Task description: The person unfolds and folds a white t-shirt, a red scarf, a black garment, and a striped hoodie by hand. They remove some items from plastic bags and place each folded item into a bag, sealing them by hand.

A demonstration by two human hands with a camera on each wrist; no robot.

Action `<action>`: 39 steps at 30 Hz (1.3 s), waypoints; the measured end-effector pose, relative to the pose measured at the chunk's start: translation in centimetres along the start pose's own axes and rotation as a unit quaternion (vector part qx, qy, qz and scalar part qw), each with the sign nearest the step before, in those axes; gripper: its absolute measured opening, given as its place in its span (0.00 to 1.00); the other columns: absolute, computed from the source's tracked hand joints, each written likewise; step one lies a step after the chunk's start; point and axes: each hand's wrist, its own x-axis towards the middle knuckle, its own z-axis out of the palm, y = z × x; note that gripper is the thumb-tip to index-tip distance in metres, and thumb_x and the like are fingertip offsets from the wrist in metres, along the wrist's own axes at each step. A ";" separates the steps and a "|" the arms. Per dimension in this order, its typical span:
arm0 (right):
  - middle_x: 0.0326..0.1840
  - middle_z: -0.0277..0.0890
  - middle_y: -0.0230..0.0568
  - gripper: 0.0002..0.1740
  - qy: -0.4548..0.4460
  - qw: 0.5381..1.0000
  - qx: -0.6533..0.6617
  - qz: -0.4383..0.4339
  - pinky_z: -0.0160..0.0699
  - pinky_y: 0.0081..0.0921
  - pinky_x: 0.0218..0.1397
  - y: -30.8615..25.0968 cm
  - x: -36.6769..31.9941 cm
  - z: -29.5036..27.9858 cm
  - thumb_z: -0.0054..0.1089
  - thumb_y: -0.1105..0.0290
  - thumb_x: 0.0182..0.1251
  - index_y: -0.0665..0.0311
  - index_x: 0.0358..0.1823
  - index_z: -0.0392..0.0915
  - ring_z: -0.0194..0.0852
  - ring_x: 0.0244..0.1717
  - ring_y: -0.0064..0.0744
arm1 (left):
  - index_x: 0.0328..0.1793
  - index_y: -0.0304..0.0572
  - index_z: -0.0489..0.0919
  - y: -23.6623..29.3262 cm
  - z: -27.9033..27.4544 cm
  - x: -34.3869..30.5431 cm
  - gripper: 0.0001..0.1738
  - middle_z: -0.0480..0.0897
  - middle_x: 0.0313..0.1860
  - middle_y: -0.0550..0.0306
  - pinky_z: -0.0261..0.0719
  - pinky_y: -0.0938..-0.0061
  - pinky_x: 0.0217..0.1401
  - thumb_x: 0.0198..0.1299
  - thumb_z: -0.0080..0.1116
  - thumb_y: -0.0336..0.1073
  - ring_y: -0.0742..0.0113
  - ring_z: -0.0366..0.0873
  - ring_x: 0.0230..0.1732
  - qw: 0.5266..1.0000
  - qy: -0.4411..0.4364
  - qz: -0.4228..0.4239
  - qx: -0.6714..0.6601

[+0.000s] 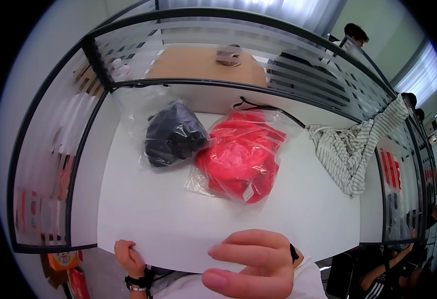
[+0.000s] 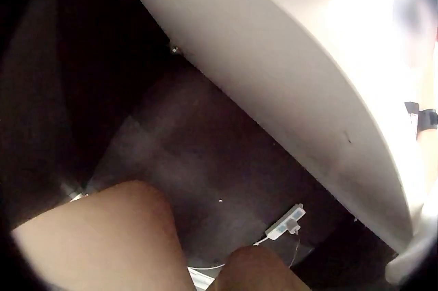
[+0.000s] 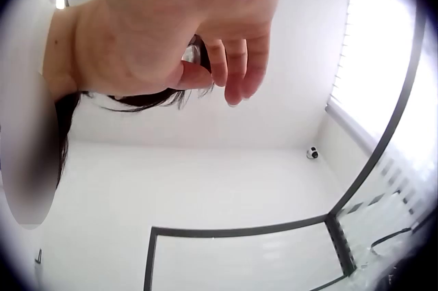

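My left hand (image 1: 128, 258) rests at the front edge of the white desk (image 1: 148, 214), its fingers loosely bent and holding nothing. My right hand (image 1: 256, 266) is raised close to the head camera, fingers loosely curved and apart from any object. In the right wrist view that hand (image 3: 198, 24) hangs in front of the ceiling and wall with nothing in it. Farther back on the desk lie a red cloth item (image 1: 241, 154) in a clear plastic bag and, left of it, a dark one (image 1: 173, 137) bagged likewise.
A striped cloth (image 1: 350, 149) drapes over the right partition onto the desk. Dark-framed partitions (image 1: 218, 84) enclose the back and sides. A black strap (image 1: 273, 108) lies along the back. Under the desk, a power strip (image 2: 286, 222) sits on the dark floor near the knees.
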 end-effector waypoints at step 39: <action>0.26 0.81 0.38 0.17 -0.031 0.762 0.639 0.102 0.87 0.37 0.45 -0.9 1.4 -3.0 0.55 0.57 0.81 0.60 0.34 0.78 0.78 0.23 0.30 | 0.30 0.36 0.74 -0.2 -0.2 0.5 0.07 0.70 0.24 0.48 0.64 0.58 0.35 0.52 0.45 0.29 0.50 0.67 0.28 0.999 0.013 0.042 0.005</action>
